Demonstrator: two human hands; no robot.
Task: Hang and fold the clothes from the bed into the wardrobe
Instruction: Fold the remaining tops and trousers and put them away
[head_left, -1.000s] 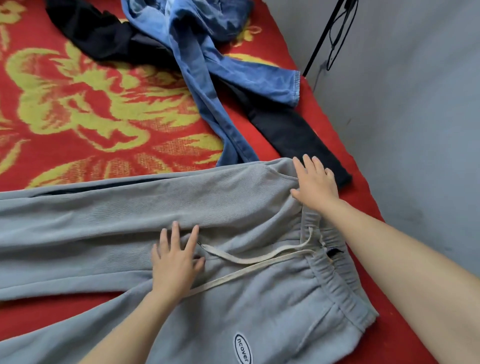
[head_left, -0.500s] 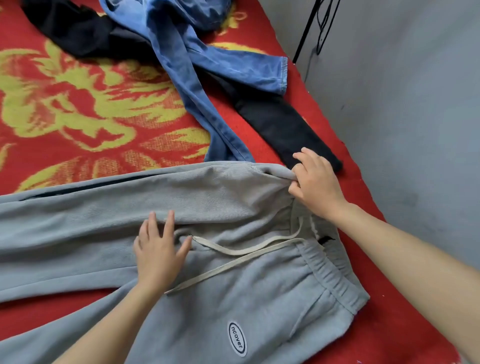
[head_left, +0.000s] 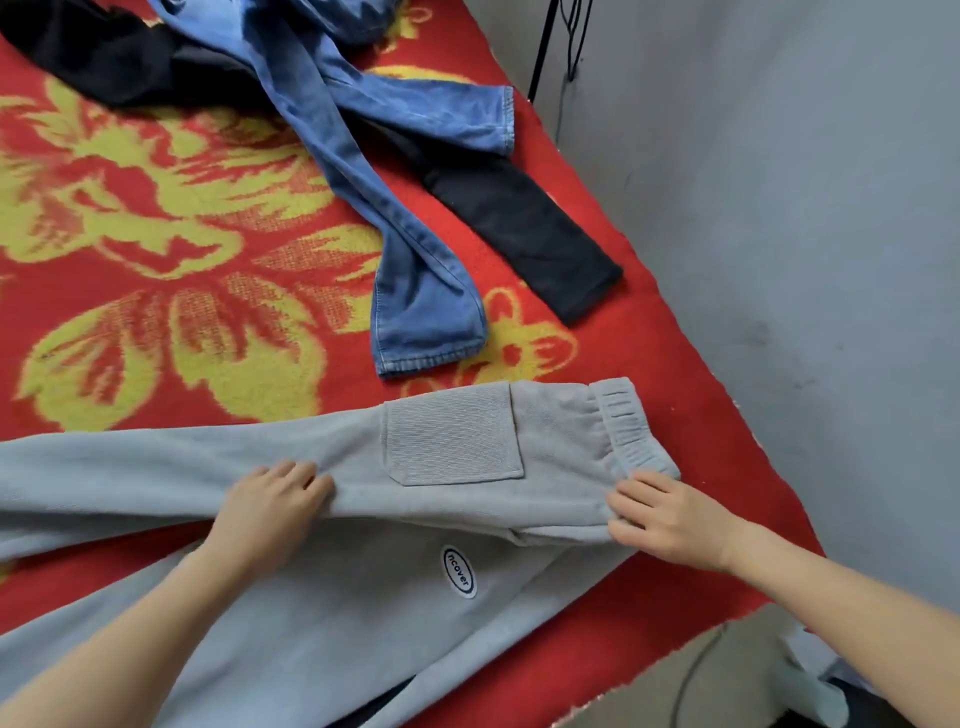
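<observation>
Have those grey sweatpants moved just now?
Yes. The far half of the grey sweatpants has folded toward the person: its edge reached the hem of the blue jeans before; now red blanket shows between, and a back pocket faces up.

Soft, even, fairly bright light; wide-angle softness.
Shadows are faint under the grey trousers (head_left: 208, 467); the bed edge (head_left: 670, 338) bows with lens distortion, and the left hand (head_left: 270, 512) and lower corners look slightly blurred.

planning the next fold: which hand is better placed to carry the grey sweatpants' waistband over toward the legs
Probably right: the right hand grips the grey sweatpants at the waistband; the left hand holds them farther along.
</observation>
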